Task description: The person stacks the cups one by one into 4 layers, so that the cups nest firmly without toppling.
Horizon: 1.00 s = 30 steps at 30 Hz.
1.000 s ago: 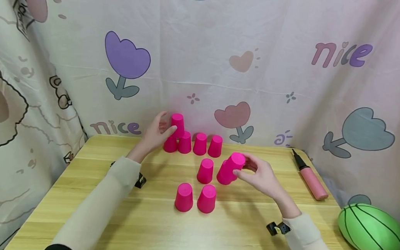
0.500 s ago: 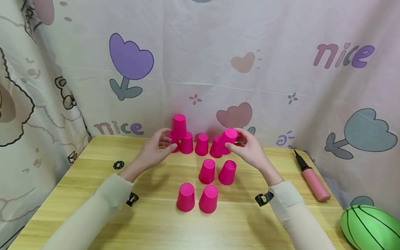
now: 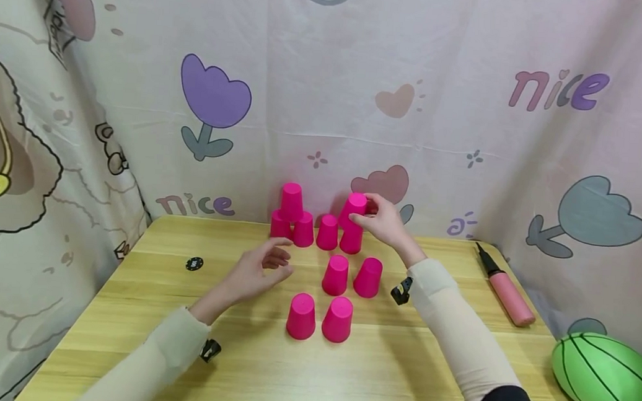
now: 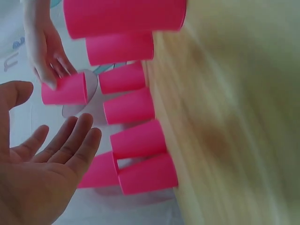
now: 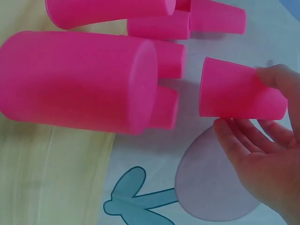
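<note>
My right hand (image 3: 385, 220) pinches an upside-down pink cup (image 5: 241, 91) between thumb and fingers, above the right end of the back row. In the left wrist view this held cup (image 4: 65, 89) shows a gap between its rim and the row. At the row's left end one cup (image 3: 291, 202) rests on two others, bridging them. A cup (image 3: 327, 232) stands beside that pair, and another (image 3: 351, 240) sits below the held one. My left hand (image 3: 254, 270) hovers in front of the row's left end, holding nothing, fingers relaxed and thumb apart.
Nearer to me stand two cups in a middle pair, the right one (image 3: 368, 278) near my right forearm, and a front pair (image 3: 301, 316). A black chip (image 3: 195, 264) lies left. A pink hand pump (image 3: 507, 291) and a green ball (image 3: 606, 377) are right. A curtain (image 3: 317, 88) hangs behind.
My right hand has lifted a cup off the middle pair's right cup and carried it back and left over the back row. My left hand has let go of the stacked cup and drawn nearer.
</note>
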Motion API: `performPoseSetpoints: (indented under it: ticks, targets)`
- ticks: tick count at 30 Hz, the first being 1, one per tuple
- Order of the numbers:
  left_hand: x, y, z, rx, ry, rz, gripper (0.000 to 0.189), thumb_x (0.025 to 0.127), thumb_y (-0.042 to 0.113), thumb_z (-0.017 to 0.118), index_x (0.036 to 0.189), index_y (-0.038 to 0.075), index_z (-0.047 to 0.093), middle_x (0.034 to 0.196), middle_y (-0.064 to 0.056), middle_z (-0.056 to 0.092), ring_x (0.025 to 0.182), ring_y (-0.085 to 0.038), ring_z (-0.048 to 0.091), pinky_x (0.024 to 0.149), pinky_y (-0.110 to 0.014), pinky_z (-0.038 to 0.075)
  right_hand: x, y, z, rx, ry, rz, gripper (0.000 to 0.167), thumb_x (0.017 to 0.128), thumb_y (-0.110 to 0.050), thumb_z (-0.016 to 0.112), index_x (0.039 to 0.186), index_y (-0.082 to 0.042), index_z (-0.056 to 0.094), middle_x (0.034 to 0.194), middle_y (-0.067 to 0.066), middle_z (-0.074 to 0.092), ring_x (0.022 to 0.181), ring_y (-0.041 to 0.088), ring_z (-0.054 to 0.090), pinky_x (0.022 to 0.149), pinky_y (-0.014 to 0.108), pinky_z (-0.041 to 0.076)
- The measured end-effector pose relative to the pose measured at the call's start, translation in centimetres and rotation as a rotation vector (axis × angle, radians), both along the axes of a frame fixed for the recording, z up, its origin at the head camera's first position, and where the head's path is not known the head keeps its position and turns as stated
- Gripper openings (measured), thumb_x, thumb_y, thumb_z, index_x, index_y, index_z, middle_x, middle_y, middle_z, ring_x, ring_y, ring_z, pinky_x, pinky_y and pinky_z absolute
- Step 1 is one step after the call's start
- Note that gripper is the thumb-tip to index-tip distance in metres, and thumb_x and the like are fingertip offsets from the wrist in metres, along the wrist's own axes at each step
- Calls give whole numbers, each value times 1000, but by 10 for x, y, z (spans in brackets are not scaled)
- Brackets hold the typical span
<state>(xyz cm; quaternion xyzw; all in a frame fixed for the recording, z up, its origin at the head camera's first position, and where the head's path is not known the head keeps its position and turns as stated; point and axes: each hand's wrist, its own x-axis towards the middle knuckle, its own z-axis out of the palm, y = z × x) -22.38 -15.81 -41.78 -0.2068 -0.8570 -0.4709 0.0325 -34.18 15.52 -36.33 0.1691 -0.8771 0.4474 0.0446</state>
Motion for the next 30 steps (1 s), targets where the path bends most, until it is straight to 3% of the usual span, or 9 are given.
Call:
performPoseSetpoints:
  ticks: [13,19,30]
  targets:
    - [30,7,-18,-30,-77,-123,57,96,33,77,147,19,55,133,-13,70,121,-34,69,106,-50,57,-19,-7,-10,27,-31,-25,59,95,-25,77,146,-4,55,132,19,67,119,35,64,94,44,61]
    - [36,7,-26,-23,-128,-174,63,95,34,79,150,20,53,140,-18,66,124,-32,68,106,-50,58,-22,-8,-13,36,-29,-38,60,95,-25,77,146,-3,55,133,20,67,122,36,64,98,48,60]
    - [41,10,-41,-27,-144,-216,65,92,35,83,149,18,55,138,-2,68,123,-23,68,106,-45,58,-29,-14,-17,36,-29,-6,59,96,-26,77,147,-3,55,131,19,67,118,34,64,98,46,60]
